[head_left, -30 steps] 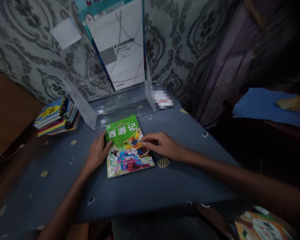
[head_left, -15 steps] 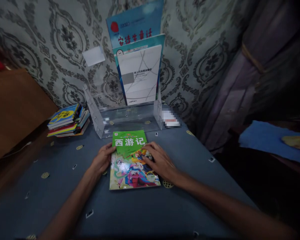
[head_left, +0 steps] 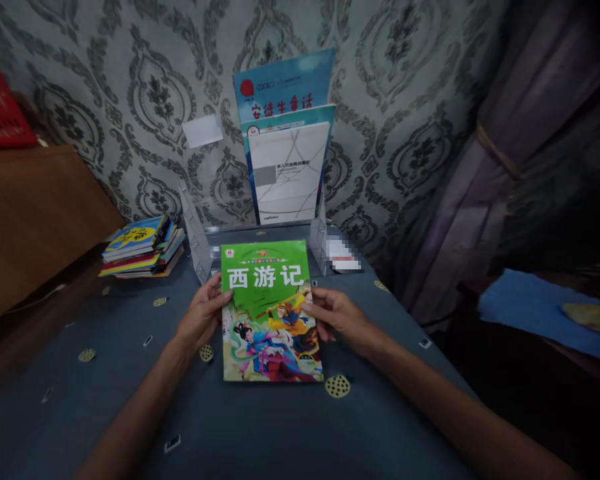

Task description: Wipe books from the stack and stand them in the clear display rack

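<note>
A green picture book [head_left: 265, 320] with white Chinese characters and colourful figures on its cover is held in front of me, its top edge tilted up. My left hand [head_left: 205, 310] grips its left edge, the thumb on the cover and the other fingers partly hidden behind. On the opposite edge my right hand [head_left: 337, 313] is closed the same way, thumb on the front. Behind the book stands a clear acrylic rack [head_left: 195, 230], its lower part partly covered by the book. Upright at the rack's back are a white booklet [head_left: 290, 173] and a blue book [head_left: 287, 83].
A stack of books [head_left: 140, 247] lies left of the rack on the dark blue tablecloth [head_left: 260, 433]. A pixelated white item [head_left: 344, 255] is at its right. Beyond the table are a wooden cabinet [head_left: 45, 207], a red basket [head_left: 3, 107], a curtain [head_left: 460, 220] and a blue cloth [head_left: 535, 307].
The book has been raised and tilted up toward me from lying flatter on the table. My right hand has slid off the cover onto its right edge. The view has shifted slightly upward.
</note>
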`<state>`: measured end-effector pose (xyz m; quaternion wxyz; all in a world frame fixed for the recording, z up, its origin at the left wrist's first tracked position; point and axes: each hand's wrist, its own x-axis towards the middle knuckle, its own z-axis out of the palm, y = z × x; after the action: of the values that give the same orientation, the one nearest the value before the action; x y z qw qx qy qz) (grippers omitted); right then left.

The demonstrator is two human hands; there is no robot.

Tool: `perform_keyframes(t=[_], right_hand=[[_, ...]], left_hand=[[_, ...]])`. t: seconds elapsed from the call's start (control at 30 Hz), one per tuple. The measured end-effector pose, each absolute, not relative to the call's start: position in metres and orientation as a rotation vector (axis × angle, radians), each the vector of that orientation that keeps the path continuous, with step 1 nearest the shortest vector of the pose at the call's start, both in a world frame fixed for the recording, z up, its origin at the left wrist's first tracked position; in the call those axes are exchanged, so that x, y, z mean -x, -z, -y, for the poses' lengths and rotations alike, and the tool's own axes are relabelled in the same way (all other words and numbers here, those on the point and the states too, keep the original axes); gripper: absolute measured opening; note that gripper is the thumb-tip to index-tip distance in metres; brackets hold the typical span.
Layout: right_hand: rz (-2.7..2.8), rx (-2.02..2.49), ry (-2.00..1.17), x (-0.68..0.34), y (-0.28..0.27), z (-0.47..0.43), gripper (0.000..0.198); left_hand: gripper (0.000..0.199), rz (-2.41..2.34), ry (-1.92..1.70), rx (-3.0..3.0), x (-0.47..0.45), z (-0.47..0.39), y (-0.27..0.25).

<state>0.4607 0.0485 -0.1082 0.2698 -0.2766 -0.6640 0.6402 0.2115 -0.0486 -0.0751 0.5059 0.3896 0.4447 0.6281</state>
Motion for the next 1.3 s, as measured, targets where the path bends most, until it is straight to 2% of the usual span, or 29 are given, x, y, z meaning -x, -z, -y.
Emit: perform_keyframes(t=[0.17, 0.27, 0.4, 0.6, 0.7, 0.8, 0.9, 1.03, 1.17, 1.3], right_hand=[[1.874, 0.564, -1.241, -0.469, 0.072, -0.045, 0.041], [1.913, 0.507, -0.989, -0.475, 0.078, -0.047, 0.032], [2.029, 0.468, -0.871, -0.481, 0.120, -0.048, 0.023], [2.383, 0.457, -0.632, -0.493, 0.162, -0.039, 0.033], [2.587, 0.506, -0.410, -0.500, 0.155, -0.038, 0.043], [2.771, 0.479, -0.263, -0.504, 0.135, -0.040, 0.045], [2.857, 0.403, -0.266, -0.491, 0.115, -0.034, 0.042], [2.772, 0.236, -0.487, -0.438, 0.106, -0.017, 0.038], [2.762, 0.224, -0.649, -0.379, 0.114, -0.017, 0.052], [2.793, 0.317, -0.583, -0.356, 0.125, -0.034, 0.056]], left_hand=[[0.043, -1.121, -1.614, -1.395, -0.204, 0.052, 0.040], [0.039, -1.232, -1.263, -1.893, -0.195, 0.063, 0.035], [0.046, -1.241, -0.834, -2.257, -0.193, 0.080, 0.063], [0.049, -1.214, -0.543, -2.420, -0.193, 0.097, 0.111], [0.051, -1.185, -0.532, -2.502, -0.191, 0.097, 0.124], [0.052, -1.189, -0.533, -2.553, -0.190, 0.096, 0.131], [0.052, -1.173, -0.532, -2.577, -0.191, 0.097, 0.132], [0.050, -1.185, -0.526, -2.578, -0.195, 0.098, 0.127], [0.052, -1.235, -0.488, -2.555, -0.199, 0.099, 0.124], [0.052, -1.220, -0.469, -2.598, -0.196, 0.097, 0.127]])
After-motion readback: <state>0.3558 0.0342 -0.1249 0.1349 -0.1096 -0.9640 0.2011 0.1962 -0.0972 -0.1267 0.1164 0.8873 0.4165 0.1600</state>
